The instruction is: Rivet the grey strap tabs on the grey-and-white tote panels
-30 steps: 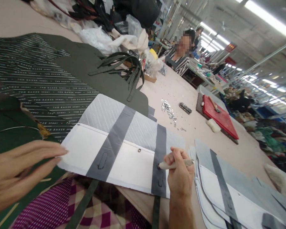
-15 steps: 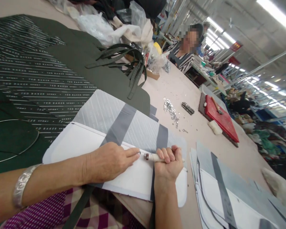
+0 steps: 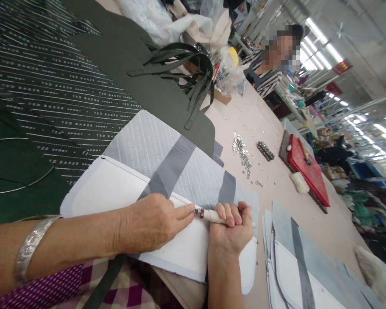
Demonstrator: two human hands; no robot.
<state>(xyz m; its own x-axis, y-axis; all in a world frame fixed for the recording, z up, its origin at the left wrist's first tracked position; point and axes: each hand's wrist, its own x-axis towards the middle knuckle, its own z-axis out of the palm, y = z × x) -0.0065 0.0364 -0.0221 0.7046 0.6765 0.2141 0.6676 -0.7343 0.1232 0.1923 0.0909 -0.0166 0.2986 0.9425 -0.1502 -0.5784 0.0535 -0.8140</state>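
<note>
My right hand (image 3: 233, 225) is wrapped round a white-handled hand tool (image 3: 210, 215) with a brown metal collar at its end. The tool lies nearly level and points left at my left hand (image 3: 154, 221). There my fingers are closed on a small shiny metal fitting (image 3: 196, 211), which meets the tool's tip. Both hands rest over a pale fabric panel (image 3: 116, 182), grey and printed above, white below, with a dark grey strap (image 3: 172, 165) across it. A second dark strap (image 3: 227, 187) runs near my right hand.
Loose metal fittings (image 3: 242, 152) and a dark stack of fittings (image 3: 265, 150) lie beyond the panel. A hammer (image 3: 305, 151) rests on a red board (image 3: 313, 174). More panels (image 3: 284, 234) are stacked right. Dark printed fabric (image 3: 61, 90) and straps (image 3: 201, 77) lie left. A person (image 3: 263, 77) is across the table.
The gap between my left fingertips and the tool has closed; the small fitting now meets the tool's tip. The camera view has shifted, moving the background rightward.
</note>
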